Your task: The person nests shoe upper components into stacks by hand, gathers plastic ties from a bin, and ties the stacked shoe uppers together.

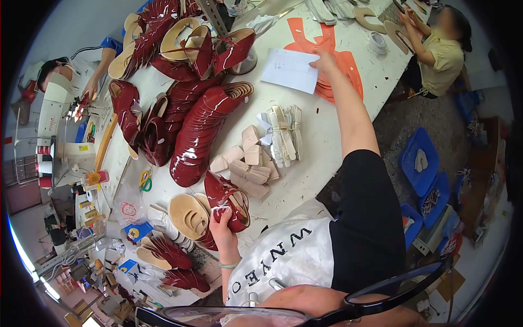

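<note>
My left hand (222,230) is closed round a glossy dark red shoe upper (229,203) near the table's front edge. Out over the table, my right hand (325,61) pinches the right edge of a white sheet of paper (289,71), with marks on it too small to make out. Under that hand and beside the sheet lie flat orange cut pieces (348,71), partly covered by my forearm. Between my hands are a bundle of pale strips (283,136) and several beige bundled pieces (251,170). A long nested stack of red uppers (204,131) lies left of them.
More red uppers with tan linings (174,46) crowd the far left of the table (321,147). Green-handled scissors (146,181) lie at left. A co-worker (444,54) sits far right, another (90,71) by a sewing machine (54,109). Blue bins (419,158) stand on the floor.
</note>
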`<action>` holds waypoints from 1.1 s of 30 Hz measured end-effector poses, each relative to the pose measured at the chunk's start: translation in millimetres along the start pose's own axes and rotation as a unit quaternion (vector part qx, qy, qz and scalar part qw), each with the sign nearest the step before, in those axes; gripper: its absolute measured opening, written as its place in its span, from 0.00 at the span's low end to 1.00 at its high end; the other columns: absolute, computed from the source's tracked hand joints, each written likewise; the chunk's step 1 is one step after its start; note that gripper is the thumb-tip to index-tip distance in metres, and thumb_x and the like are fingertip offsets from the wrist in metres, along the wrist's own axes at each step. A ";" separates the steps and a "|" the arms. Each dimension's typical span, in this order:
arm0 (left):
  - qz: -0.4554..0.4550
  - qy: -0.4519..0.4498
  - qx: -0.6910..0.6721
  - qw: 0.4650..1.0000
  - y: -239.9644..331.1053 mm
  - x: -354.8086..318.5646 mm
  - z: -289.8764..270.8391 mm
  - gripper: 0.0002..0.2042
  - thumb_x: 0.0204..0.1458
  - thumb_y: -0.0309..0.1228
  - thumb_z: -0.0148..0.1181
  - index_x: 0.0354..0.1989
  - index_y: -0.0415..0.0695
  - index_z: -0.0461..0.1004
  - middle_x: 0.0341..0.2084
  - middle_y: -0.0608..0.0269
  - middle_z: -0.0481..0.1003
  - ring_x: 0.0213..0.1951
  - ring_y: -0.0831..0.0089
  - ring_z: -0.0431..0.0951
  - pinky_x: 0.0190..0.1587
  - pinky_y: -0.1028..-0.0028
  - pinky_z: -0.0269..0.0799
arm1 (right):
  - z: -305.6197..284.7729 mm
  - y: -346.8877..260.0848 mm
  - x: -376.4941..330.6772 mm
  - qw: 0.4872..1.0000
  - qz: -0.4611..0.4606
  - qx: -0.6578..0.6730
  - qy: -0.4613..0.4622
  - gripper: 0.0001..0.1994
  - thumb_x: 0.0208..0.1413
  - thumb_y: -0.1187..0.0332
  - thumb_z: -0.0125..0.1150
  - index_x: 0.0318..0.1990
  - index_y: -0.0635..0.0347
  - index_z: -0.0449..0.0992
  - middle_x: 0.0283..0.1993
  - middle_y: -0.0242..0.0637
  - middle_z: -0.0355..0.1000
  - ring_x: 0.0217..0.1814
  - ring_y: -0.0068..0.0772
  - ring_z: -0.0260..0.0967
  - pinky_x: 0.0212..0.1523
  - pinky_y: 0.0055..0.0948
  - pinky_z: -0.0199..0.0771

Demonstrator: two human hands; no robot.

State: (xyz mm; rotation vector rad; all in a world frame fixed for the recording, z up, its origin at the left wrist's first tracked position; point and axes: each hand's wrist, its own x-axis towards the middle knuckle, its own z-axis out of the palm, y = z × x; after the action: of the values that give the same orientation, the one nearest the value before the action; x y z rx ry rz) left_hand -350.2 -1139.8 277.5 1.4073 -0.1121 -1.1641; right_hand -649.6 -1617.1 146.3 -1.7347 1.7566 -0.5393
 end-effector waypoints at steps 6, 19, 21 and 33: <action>0.001 0.015 0.001 1.000 0.7 -2.3 1.9 0.12 0.49 0.21 0.55 0.43 0.35 0.68 0.33 0.59 0.75 0.33 0.72 0.76 0.38 0.74 0.72 | 51.2 2.2 -22.8 0.968 -0.062 -0.236 0.055 0.21 0.51 0.70 0.52 0.55 0.51 0.65 0.48 0.44 0.66 0.50 0.45 0.67 0.48 0.41 0.69; -0.009 0.001 0.003 1.000 -0.4 2.1 11.9 0.13 0.50 0.23 0.55 0.44 0.35 0.67 0.34 0.58 0.74 0.34 0.71 0.76 0.37 0.74 0.73 | 109.2 -22.8 -51.8 0.949 0.005 -0.273 -0.158 0.29 0.56 0.70 0.41 0.66 0.32 0.48 0.57 0.45 0.57 0.57 0.45 0.60 0.53 0.41 0.66; -0.032 -0.014 -0.028 0.999 -2.4 4.6 12.2 0.13 0.51 0.24 0.55 0.45 0.35 0.66 0.34 0.58 0.74 0.33 0.71 0.76 0.37 0.74 0.72 | 110.0 -23.2 -51.2 0.947 0.004 -0.278 -0.159 0.30 0.56 0.70 0.40 0.66 0.32 0.47 0.57 0.45 0.57 0.57 0.45 0.59 0.53 0.42 0.65; -0.091 -0.148 -0.266 0.948 2.5 -3.0 4.7 0.22 0.59 0.37 0.45 0.58 0.36 0.57 0.35 0.58 0.73 0.38 0.66 0.73 0.48 0.64 0.65 | 110.0 -34.9 -42.6 0.946 -0.018 -0.283 -0.156 0.30 0.53 0.71 0.44 0.65 0.38 0.51 0.55 0.46 0.60 0.54 0.45 0.64 0.51 0.40 0.68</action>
State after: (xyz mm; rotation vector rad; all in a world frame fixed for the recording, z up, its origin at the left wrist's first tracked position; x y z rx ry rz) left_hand -353.4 -1141.7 282.4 0.7737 0.1184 -1.4264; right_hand -552.0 -1563.2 94.5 -2.0902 1.7471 0.2557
